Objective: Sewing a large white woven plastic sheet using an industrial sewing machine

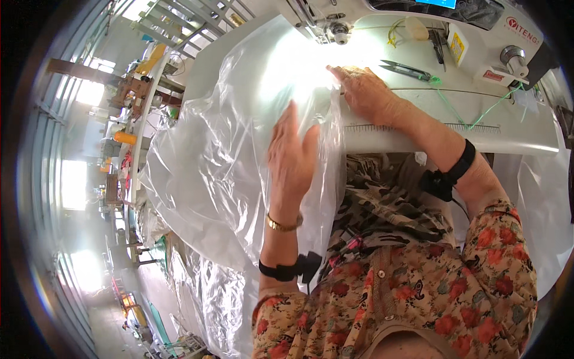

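Observation:
A large clear plastic sheet (215, 137) lies across the sewing machine's white bed and hangs over its near left side in shiny folds. My left hand (293, 155) rests flat on it, fingers stretched forward and thumb apart; the fingertips are slightly blurred. By the sheet's right edge, close in front of the sewing machine head (339, 33), is my right hand (366, 93). Its fingers are bent and drawn together at that edge, the index tip reaching over the plastic; its thumb is hidden. Bright lamp glare washes out the sheet under the needle area.
Thread snips (406, 70) lie right of my right hand, with green thread (445, 99) trailing from them. Behind sit a dark slim tool (438, 46) and a pale rounded piece (417, 28). A ruler scale (371, 127) runs along the bed's front. Cluttered shelving (140, 107) stands at left.

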Demonstrator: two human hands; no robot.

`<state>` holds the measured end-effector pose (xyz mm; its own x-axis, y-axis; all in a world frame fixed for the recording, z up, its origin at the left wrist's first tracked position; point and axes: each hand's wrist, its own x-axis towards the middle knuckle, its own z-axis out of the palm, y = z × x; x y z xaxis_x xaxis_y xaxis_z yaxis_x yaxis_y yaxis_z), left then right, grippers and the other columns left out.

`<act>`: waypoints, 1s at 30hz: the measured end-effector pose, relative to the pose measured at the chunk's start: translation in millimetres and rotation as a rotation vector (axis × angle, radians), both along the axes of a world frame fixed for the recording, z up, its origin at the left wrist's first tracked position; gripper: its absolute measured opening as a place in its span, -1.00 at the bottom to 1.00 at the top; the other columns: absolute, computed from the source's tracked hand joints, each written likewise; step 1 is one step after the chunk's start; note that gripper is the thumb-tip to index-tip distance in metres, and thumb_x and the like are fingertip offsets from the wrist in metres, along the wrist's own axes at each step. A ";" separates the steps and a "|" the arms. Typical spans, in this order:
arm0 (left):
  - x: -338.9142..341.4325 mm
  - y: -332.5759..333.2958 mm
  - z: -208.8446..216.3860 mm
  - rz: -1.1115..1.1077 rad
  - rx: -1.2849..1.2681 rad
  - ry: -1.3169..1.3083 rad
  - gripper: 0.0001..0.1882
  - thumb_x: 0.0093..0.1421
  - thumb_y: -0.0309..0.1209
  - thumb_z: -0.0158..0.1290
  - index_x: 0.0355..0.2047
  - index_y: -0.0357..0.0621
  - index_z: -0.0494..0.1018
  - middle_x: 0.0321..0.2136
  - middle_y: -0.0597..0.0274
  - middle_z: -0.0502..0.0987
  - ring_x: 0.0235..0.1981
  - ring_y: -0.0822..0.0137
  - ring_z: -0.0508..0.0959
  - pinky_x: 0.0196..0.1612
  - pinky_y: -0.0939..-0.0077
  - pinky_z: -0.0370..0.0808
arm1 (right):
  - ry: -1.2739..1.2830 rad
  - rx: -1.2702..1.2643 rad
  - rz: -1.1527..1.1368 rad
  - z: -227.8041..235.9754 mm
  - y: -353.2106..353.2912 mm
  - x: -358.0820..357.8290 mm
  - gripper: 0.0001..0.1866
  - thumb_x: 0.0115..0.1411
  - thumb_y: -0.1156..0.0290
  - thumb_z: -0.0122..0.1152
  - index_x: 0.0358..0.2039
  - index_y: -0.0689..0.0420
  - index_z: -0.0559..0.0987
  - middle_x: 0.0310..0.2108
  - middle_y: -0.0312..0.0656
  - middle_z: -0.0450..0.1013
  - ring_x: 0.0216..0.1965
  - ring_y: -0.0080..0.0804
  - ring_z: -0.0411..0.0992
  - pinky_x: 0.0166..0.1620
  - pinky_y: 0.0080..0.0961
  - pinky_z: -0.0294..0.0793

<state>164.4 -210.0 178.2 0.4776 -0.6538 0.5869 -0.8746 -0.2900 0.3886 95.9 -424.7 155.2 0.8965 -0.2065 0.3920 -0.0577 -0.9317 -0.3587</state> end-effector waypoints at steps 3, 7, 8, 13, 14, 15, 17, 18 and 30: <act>36.5 27.1 -22.6 0.265 0.298 -0.168 -0.48 0.26 -0.21 0.00 0.10 -0.37 0.35 0.05 -0.14 0.44 0.15 0.04 0.38 0.22 0.24 0.27 | 0.057 0.050 0.009 -3.4 -3.9 0.2 -0.36 0.09 0.61 -0.06 0.25 0.23 0.14 -0.03 0.15 0.42 -0.06 0.07 0.42 0.05 -0.09 0.33; 100.5 34.8 -37.3 0.110 0.223 -0.184 -0.46 0.28 -0.16 -0.01 0.13 -0.32 0.34 0.11 -0.03 0.40 0.16 0.06 0.35 0.25 0.25 0.23 | -0.016 0.042 0.051 -5.6 3.5 -9.8 -0.37 0.15 0.58 -0.03 0.25 0.24 0.12 0.04 0.17 0.36 0.02 0.10 0.35 0.07 -0.09 0.34; 111.1 34.2 -38.6 0.089 0.194 -0.197 -0.46 0.28 -0.16 -0.01 0.13 -0.32 0.34 0.11 -0.03 0.40 0.16 0.06 0.35 0.25 0.25 0.23 | -0.025 0.063 0.029 -6.2 9.8 -14.7 -0.40 0.18 0.55 -0.04 0.26 0.24 0.12 0.05 0.18 0.35 0.03 0.11 0.35 0.09 -0.10 0.34; 135.1 27.9 -29.6 0.045 0.300 -0.078 -0.43 0.28 -0.08 -0.03 0.17 -0.21 0.31 0.16 0.04 0.35 0.22 0.12 0.28 0.26 0.29 0.23 | -0.305 0.209 0.039 -35.9 82.3 -74.9 -0.53 0.28 0.45 -0.03 0.19 0.24 0.24 -0.06 0.06 0.40 -0.10 -0.06 0.41 0.01 -0.21 0.38; 134.8 26.4 -28.1 0.051 0.312 -0.067 -0.41 0.27 -0.04 -0.03 0.18 -0.18 0.31 0.16 0.06 0.35 0.21 0.12 0.29 0.26 0.28 0.23 | -0.386 0.240 0.046 -45.5 97.9 -81.8 -0.59 0.27 0.47 -0.02 0.13 0.19 0.30 -0.09 -0.01 0.42 -0.12 -0.10 0.41 0.00 -0.26 0.39; 134.5 23.8 -27.7 0.028 0.314 -0.068 -0.41 0.27 -0.04 -0.03 0.18 -0.18 0.31 0.16 0.06 0.35 0.21 0.12 0.29 0.26 0.28 0.23 | -0.402 0.232 0.027 -55.4 113.1 -85.2 -0.59 0.27 0.47 -0.02 0.13 0.19 0.30 -0.09 -0.01 0.42 -0.12 -0.10 0.41 0.00 -0.26 0.39; 133.1 20.4 -27.2 0.084 0.333 -0.040 -0.39 0.27 -0.01 -0.05 0.18 -0.16 0.31 0.17 0.08 0.34 0.22 0.13 0.28 0.27 0.28 0.22 | -0.245 1.237 0.051 -67.3 141.8 -82.6 -0.60 0.24 0.52 -0.03 0.11 0.17 0.33 -0.07 -0.04 0.42 -0.09 -0.12 0.41 0.02 -0.25 0.37; 133.0 18.7 -27.5 0.101 0.344 -0.023 -0.37 0.27 0.03 -0.06 0.19 -0.15 0.30 0.19 0.10 0.33 0.23 0.14 0.26 0.27 0.29 0.22 | -0.042 1.201 0.162 -68.2 151.2 -79.0 -0.60 0.23 0.54 -0.07 0.11 0.19 0.33 -0.01 -0.05 0.39 -0.06 -0.19 0.41 0.03 -0.28 0.39; 138.3 10.7 -34.3 0.065 0.332 -0.071 -0.35 0.26 0.07 -0.08 0.17 -0.16 0.32 0.19 0.10 0.33 0.24 0.14 0.25 0.29 0.30 0.18 | 0.075 1.489 0.045 -83.3 137.9 -75.5 -0.77 0.33 0.32 -0.04 -0.17 0.18 0.52 -0.33 -0.28 0.53 -0.34 -0.53 0.45 -0.25 -0.54 0.47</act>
